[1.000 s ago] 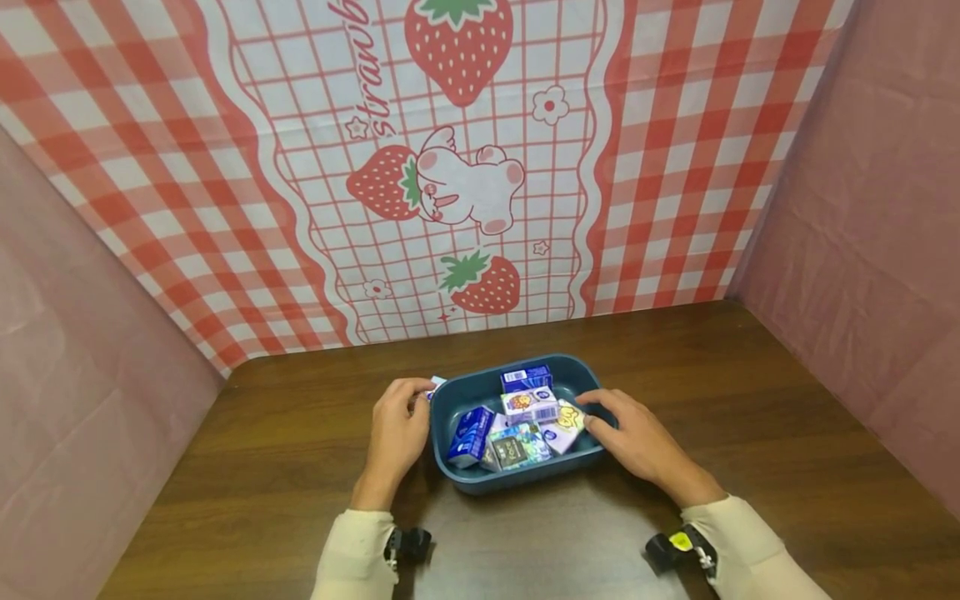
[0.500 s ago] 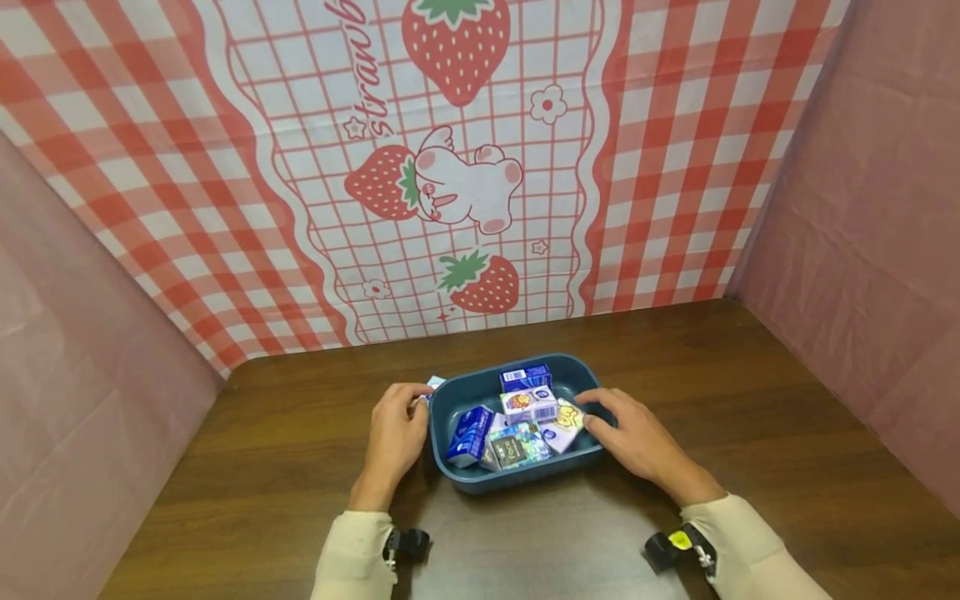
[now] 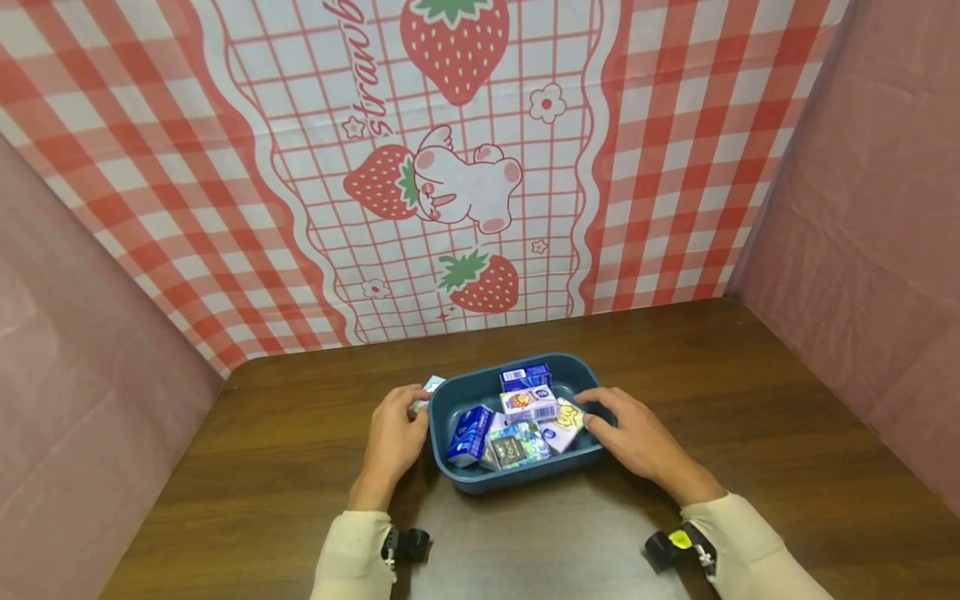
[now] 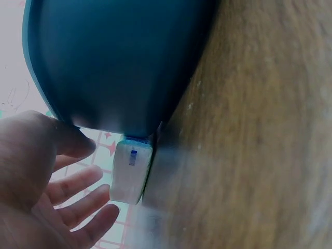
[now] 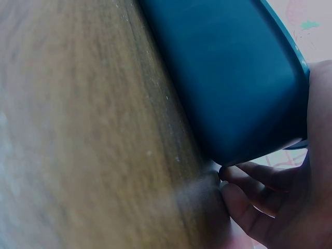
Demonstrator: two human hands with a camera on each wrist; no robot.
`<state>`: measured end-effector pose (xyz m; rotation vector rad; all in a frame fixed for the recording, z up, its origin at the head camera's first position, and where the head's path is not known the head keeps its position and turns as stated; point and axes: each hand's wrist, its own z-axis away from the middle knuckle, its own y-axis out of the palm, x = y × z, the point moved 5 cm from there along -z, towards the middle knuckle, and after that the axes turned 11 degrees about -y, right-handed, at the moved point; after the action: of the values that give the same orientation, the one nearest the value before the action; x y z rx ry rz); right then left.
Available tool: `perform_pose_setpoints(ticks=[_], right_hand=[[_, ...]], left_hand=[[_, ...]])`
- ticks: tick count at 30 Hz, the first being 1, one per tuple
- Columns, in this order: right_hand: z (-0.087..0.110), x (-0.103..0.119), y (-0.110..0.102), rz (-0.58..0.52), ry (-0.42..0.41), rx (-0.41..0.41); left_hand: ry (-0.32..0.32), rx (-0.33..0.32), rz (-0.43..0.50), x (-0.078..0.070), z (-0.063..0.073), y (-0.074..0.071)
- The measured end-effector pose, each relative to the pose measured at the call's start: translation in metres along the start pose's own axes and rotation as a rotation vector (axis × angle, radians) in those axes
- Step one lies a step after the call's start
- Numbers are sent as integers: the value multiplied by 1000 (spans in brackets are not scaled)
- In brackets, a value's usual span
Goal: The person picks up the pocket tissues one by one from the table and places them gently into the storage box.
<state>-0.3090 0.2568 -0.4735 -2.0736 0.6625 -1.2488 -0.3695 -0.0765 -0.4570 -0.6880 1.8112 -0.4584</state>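
A dark blue plastic bin (image 3: 517,482) stands on the table, holding several small packs that look like pocket tissues. Among them are a blue pack (image 3: 470,435), a lilac pack (image 3: 528,405) and a shiny patterned pack (image 3: 521,446). My right hand (image 3: 637,437) grips the bin's right end, thumb and index finger over the rim and other fingers curled against the outer wall. At the left end is my left hand (image 3: 393,433), its thumb by the rim and other fingers loosely extended. Just beyond them a white pack (image 4: 130,171) lies outside the bin, partly hidden in the head view.
The brown wooden table (image 3: 285,467) extends around the bin. A red checked cloth with strawberries (image 3: 480,283) hangs at its back edge, and pink cloth walls (image 3: 862,250) flank both sides.
The left hand's fingers have drawn back slightly from the white pack, so more of it shows. The right hand and bin have stayed nearly still.
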Motion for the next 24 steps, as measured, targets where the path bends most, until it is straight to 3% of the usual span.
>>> perform_pose_setpoints(ticks=[9,16,24], right_hand=[[1,0,-1,-2,-2,1],[0,2,-3,5,-11,-9],[0,1,-2,-7,-10,-3]], left_hand=[[55,56,-136,-1,2,4],[8,79,-180,-1,3,5],[-50,88,-305,0,6,3]])
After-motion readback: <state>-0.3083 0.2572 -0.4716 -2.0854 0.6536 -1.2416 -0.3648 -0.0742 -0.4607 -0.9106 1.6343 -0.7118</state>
